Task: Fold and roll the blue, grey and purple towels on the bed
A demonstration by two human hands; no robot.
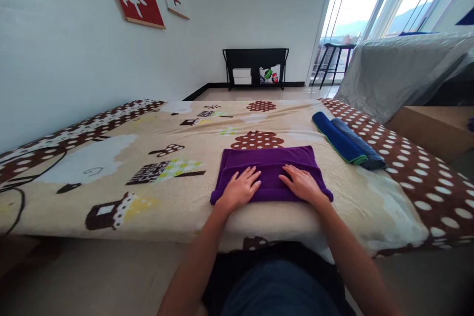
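A purple cloth (272,158) lies folded near the front edge of the bed, with a thicker roll or fold along its near side. My left hand (241,187) rests flat on its left part, fingers spread. On the right part lies my right hand (301,182), palm down with the fingers apart. Neither hand grips the cloth. To the right, a rolled blue cloth with a green edge (338,137) sits beside a rolled grey-blue cloth (359,143).
The bed has a patterned beige blanket (166,212) with a brown dotted border. Black cables (24,187) lie at the far left. A cardboard box (429,131) and a plastic-covered piece of furniture (403,69) stand at the right. Beyond the bed is a black rack (255,57).
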